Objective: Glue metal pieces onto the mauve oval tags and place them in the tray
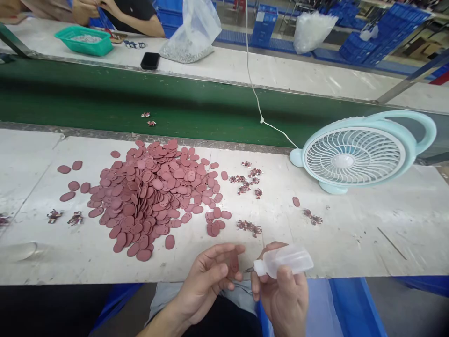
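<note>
My left hand (210,276) pinches a small reddish oval disc (234,261) between its fingers at the table's front edge. In my right hand (282,295) lies a clear squeeze bottle (289,260) with a white cap and a thin dark nozzle. The nozzle points left and its tip is close to the disc; whether they touch I cannot tell. Behind my left hand spreads a large pile of the same oval discs (150,187), some with small holes. Small brown-and-white figure-like pieces (249,227) lie just beyond my hands, with further ones (244,187) behind.
A light-blue fan (354,154) stands on the right, its white cord (257,98) crossing the green conveyor belt (196,107). Across the belt are a green basket (84,41), a black phone (150,61), a bag of small parts (189,42) and another person's arms (140,23).
</note>
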A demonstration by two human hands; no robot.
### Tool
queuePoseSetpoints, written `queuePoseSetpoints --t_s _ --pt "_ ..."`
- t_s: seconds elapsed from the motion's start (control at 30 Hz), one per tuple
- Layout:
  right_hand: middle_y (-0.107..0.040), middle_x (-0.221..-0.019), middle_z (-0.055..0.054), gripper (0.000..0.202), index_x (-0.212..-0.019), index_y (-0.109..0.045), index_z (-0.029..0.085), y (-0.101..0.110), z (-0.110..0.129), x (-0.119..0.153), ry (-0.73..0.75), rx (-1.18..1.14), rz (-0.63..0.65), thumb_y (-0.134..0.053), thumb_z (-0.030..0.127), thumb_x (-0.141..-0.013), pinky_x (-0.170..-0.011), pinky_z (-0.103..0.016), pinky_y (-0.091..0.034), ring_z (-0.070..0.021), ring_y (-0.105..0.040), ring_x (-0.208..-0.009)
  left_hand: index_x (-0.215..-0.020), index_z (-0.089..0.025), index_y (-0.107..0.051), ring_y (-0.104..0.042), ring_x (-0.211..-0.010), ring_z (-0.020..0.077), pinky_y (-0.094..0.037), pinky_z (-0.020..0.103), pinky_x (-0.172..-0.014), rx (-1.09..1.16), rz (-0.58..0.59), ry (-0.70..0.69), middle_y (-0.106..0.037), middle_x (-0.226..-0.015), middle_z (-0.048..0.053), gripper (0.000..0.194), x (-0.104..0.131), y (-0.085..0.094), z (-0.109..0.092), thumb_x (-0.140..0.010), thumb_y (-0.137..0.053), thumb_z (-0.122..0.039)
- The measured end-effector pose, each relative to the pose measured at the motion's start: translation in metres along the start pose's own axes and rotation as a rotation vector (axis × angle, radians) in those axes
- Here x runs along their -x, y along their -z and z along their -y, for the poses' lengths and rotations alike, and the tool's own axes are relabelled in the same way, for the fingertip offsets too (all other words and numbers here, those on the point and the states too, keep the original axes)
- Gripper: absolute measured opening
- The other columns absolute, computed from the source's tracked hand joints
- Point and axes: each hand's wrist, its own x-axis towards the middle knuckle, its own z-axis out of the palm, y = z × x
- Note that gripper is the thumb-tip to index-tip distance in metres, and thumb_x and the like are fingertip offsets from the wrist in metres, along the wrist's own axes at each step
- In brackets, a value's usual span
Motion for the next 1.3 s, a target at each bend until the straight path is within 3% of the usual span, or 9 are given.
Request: queuePoseSetpoints --t_s 0.07,0.17,0.33,0.5,0.7,0.87,1.13,1.3 --pt "-0.06 -0.064 0.004 0.027 -0.106 -0.055 0.028 -0.006 0.0 0.004 0.064 0.062 -0.02 -0.062 0.049 -0.091 -0.039 -0.028 -0.047 -0.0162 -0.058 -0.045 -0.111 -0.023 -0.075 -0.071 -0.071 0.0112 -0.053 0.018 -0.058 -0.013 0.05 0.005 -0.071 -0.128 0.01 0.042 0.001 0.001 0.0 -0.07 -0.085 -0.019" --pt "-0.063 -0.069 0.002 0.023 -0.106 -0.053 0.03 -0.013 0.0 0.01 0.135 0.121 -0.017 -0.059 0.048 -0.093 -0.047 -0.034 -0.05 -0.0197 -0.062 -0.053 -0.107 -0.021 -0.078 -0.068 -0.064 0.0095 -0.051 0.017 -0.055 -0.022 0.064 0.009 -0.078 -0.11 0.01 0.034 0.003 0.001 0.002 -0.074 -0.083 -0.022" --pt "-0.066 -0.069 0.001 0.024 -0.108 -0.053 0.029 -0.014 -0.002 0.014 0.277 0.19 -0.064 -0.063 0.044 -0.091 -0.05 -0.037 -0.051 -0.0235 -0.066 -0.057 -0.106 -0.019 -0.079 -0.073 -0.078 0.0186 -0.053 0.021 -0.059 -0.058 0.036 -0.057 -0.08 -0.104 0.013 0.028 0.002 0.0 0.007 -0.081 -0.077 -0.032" --pt "-0.07 -0.076 -0.001 0.025 -0.112 -0.055 0.03 -0.01 -0.007 0.016 0.369 0.323 -0.092 -0.065 0.04 -0.091 -0.063 -0.038 -0.054 -0.0217 -0.067 -0.064 -0.106 -0.018 -0.079 -0.073 -0.082 0.0185 -0.055 0.025 -0.071 -0.078 0.065 -0.052 -0.081 -0.097 0.01 0.026 0.002 -0.001 0.008 -0.084 -0.075 -0.032" --pt "-0.069 -0.077 -0.001 0.024 -0.111 -0.059 0.027 -0.013 -0.008 0.011 0.492 0.419 -0.133 -0.065 0.039 -0.091 -0.053 -0.033 -0.051 -0.0191 -0.064 -0.057 -0.106 -0.017 -0.078 -0.072 -0.082 0.0189 -0.055 0.03 -0.08 -0.063 0.075 -0.041 -0.08 -0.097 0.01 0.029 0.004 -0.002 0.007 -0.081 -0.077 -0.033" --pt "-0.071 -0.077 -0.003 0.025 -0.114 -0.06 0.019 -0.013 -0.004 0.004 0.678 0.528 -0.007 -0.065 0.027 -0.091 -0.049 -0.028 -0.051 -0.0169 -0.063 -0.056 -0.106 -0.015 -0.078 -0.071 -0.08 0.0178 -0.054 0.03 -0.08 -0.057 0.082 -0.034 -0.079 -0.093 0.01 0.029 0.003 -0.003 0.004 -0.082 -0.076 -0.032" --pt "-0.067 -0.086 -0.005 0.024 -0.113 -0.062 0.021 -0.001 -0.016 0.008 0.674 0.532 -0.121 -0.061 0.032 -0.092 -0.055 -0.032 -0.052 -0.0188 -0.062 -0.065 -0.106 -0.016 -0.078 -0.071 -0.079 0.0177 -0.055 0.031 -0.081 -0.035 0.106 -0.043 -0.079 -0.086 0.008 0.028 0.003 -0.002 0.004 -0.084 -0.074 -0.032" --pt "-0.069 -0.081 -0.004 0.028 -0.114 -0.061 0.019 -0.004 -0.012 0.009 0.659 0.526 -0.039 -0.067 0.029 -0.088 -0.052 -0.029 -0.054 -0.0176 -0.064 -0.061 -0.104 -0.015 -0.079 -0.07 -0.078 0.0161 -0.056 0.029 -0.079 -0.002 0.099 -0.043 -0.079 -0.09 0.008 0.027 0.004 -0.004 0.005 -0.082 -0.077 -0.031"
